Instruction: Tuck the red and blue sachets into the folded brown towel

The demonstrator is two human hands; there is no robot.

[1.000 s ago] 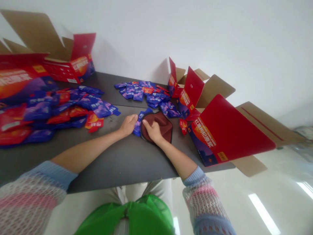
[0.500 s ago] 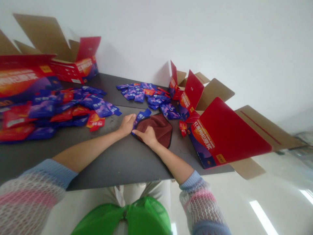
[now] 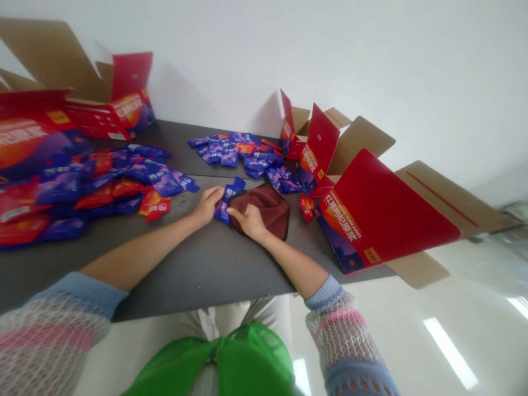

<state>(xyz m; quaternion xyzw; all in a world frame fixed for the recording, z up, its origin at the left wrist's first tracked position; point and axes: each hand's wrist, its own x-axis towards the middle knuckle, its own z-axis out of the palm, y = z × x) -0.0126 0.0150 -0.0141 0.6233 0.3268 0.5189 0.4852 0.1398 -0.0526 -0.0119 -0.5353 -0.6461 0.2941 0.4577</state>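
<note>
My left hand [image 3: 207, 202] pinches a small blue packet [image 3: 228, 199] that lies on the dark table [image 3: 198, 269]. My right hand [image 3: 247, 220] presses a dark red cloth [image 3: 270, 206] against the right side of that packet, fingers curled on the cloth's near edge. The cloth lies partly spread on the table behind my right hand. Both forearms are bare, with knitted pastel sleeves pushed up.
A big heap of blue and red packets [image 3: 82, 184] covers the table's left. A smaller heap [image 3: 243, 154] lies at the back. Open red cartons stand at the back left [image 3: 111, 104] and on the right [image 3: 371, 214]. A green thing [image 3: 231, 363] rests in my lap.
My right hand has drawn the cloth back along the packet toward me, then slightly right again. My left hand has stayed on the packet's left end, lifting it a little.
</note>
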